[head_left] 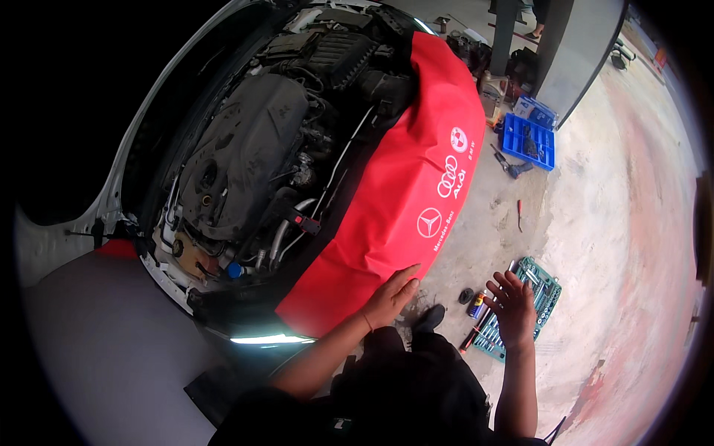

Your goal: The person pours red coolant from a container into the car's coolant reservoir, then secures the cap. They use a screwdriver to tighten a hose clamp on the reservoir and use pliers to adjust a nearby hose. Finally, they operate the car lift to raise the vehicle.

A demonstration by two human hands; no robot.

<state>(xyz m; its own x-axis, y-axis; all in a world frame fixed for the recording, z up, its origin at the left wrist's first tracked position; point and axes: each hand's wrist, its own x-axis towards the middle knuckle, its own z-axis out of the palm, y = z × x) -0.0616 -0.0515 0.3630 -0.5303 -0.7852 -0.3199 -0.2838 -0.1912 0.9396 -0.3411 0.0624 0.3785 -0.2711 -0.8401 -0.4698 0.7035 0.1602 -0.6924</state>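
Observation:
A red protective cover [387,201] with white printed emblems is draped over the front of a car whose engine bay is exposed. My left hand [390,299] is at the cover's near edge, fingers stretched out and nothing visible in them; whether it presses on the cloth I cannot tell. Off to the right, my right hand [512,306] is raised with its fingers apart and holds nothing. In the picture it overlaps a green socket set case [549,301] on the floor. Beside that case are a blue and yellow spray can [476,305] and a small black round object [465,296].
A dark engine cover [249,141] fills much of the bay, with a blue cap [236,270] near its front corner. A headlight strip [272,340] glows. A red-handled tool [520,214] and a blue compartment tray [552,152] lie on the floor near a pillar [576,56].

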